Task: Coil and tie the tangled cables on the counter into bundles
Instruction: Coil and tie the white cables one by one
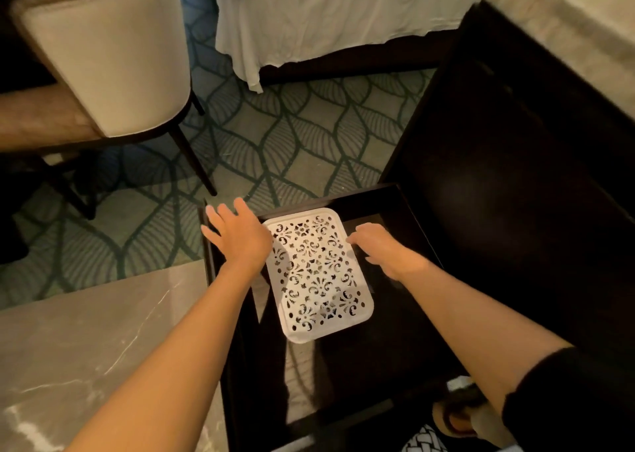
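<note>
The left hand (237,242) has fingers spread, holding nothing, beside the white plastic tray with cut-out holes (323,279). The right hand (381,248) curls fingers at its other edge; grip unclear. No cables show; lift the tray slowly.

Glossy dark drawer (388,355) (probably wood) holds matt white plastic tray (318,279).

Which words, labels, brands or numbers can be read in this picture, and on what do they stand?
None can be read.
The tray bears only a cut-out ornament, no letters.
The drawer, the counter and the chair show no writing.
</note>
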Demonstrator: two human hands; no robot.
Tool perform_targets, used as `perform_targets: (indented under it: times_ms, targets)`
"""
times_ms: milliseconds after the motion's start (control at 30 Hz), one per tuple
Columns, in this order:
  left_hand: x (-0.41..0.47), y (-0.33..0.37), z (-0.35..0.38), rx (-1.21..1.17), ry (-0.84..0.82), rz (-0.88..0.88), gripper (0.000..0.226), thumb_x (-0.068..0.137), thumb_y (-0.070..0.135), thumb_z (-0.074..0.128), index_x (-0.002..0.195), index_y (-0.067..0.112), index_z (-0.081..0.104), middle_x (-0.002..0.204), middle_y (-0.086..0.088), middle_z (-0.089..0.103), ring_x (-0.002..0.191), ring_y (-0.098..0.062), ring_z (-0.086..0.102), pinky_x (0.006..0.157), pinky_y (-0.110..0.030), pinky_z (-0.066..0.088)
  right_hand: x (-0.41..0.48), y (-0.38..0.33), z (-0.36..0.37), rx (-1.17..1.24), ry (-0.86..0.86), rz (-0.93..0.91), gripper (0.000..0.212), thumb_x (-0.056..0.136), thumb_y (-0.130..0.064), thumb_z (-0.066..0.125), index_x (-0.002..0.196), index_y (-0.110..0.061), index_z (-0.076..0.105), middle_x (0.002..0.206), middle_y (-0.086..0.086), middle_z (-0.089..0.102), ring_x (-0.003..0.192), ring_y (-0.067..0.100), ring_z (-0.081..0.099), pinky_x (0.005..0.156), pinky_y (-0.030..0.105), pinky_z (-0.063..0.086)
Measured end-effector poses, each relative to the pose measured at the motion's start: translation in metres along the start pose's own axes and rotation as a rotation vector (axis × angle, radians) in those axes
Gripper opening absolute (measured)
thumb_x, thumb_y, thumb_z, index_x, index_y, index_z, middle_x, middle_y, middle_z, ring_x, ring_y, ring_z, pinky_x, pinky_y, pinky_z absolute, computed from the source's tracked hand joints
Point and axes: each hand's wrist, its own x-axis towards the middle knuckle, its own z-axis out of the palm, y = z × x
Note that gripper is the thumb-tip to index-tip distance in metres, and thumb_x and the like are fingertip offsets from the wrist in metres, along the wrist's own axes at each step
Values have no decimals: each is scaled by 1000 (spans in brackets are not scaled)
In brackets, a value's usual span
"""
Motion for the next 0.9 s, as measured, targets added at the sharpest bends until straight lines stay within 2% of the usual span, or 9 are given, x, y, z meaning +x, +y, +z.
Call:
perform_targets:
  times_ms: [100, 167, 233, 300, 467, 600, 767, 833, 900]
  targets:
    - [-6, -9, -4, -34, -181, -241, 80, 94, 23, 49, 148, 14, -9, 152, -23, -16, 139, -41, -18, 109, -59, -2, -14, -5, 2, -31, 15, -17, 53, 93, -8, 53, 143, -8, 35, 138, 10, 45, 124, 24, 44, 98, 34, 39]
    - [-8, -18, -3, -199, -240, -398, 86, 94, 23, 49, 145, 13, -21, 152, -25, -11, 140, -43, -7, 110, -59, 10, -23, -5, 2, -47, 25, -21, 49, 93, -8, 53, 140, -7, 39, 133, 11, 49, 122, 24, 47, 100, 36, 41]
    - [-11, -30, 2, -379, -208, -479, 90, 94, 24, 50, 143, 9, -23, 151, -26, 11, 136, -43, 20, 108, -52, 28, -35, -4, 0, -51, 59, -26, 39, 94, -6, 51, 133, -6, 45, 127, 14, 54, 121, 28, 50, 104, 40, 42]
    - [-12, -38, 5, -449, -164, -489, 84, 93, 31, 50, 146, 3, -8, 146, -25, 25, 127, -40, 36, 101, -48, 37, -44, 0, -7, -43, 101, -27, 34, 95, -7, 49, 130, -5, 48, 126, 16, 54, 122, 29, 50, 105, 41, 42]
    - [-20, -24, 7, -368, -202, -382, 61, 94, 40, 40, 135, -4, 37, 139, -19, 40, 120, -36, 45, 96, -45, 44, -60, 7, -44, 146, 194, 13, 31, 97, -10, 48, 127, -2, 50, 115, 12, 56, 118, 25, 52, 90, 31, 43]
    - [-34, 8, 16, -439, -287, -314, 52, 98, 34, 35, 133, -3, 41, 139, -17, 42, 121, -35, 45, 90, -38, 42, -64, 13, -73, 200, 285, 14, 37, 96, -10, 47, 132, -1, 47, 123, 18, 58, 115, 29, 55, 91, 34, 46]
    - [-52, 64, 33, -625, -428, -281, 51, 98, 34, 31, 136, 0, 38, 140, -17, 41, 122, -37, 44, 99, -43, 41, -64, 24, -100, 229, 406, 50, 47, 94, -11, 45, 139, -5, 35, 126, 19, 55, 99, 23, 57, 93, 38, 50]
    - [-51, 86, 47, -705, -519, -283, 52, 97, 35, 30, 138, 3, 35, 139, -16, 42, 120, -38, 46, 98, -49, 42, -65, 28, -110, 221, 435, 73, 46, 92, -13, 45, 137, -6, 39, 128, 17, 54, 98, 23, 59, 82, 36, 53]
    - [-51, 106, 64, -823, -627, -286, 47, 95, 32, 30, 131, 4, 41, 130, -16, 50, 112, -38, 52, 94, -52, 45, -67, 29, -118, 236, 421, 100, 39, 92, -11, 43, 131, -6, 44, 114, 14, 61, 79, 18, 59, 71, 32, 55]
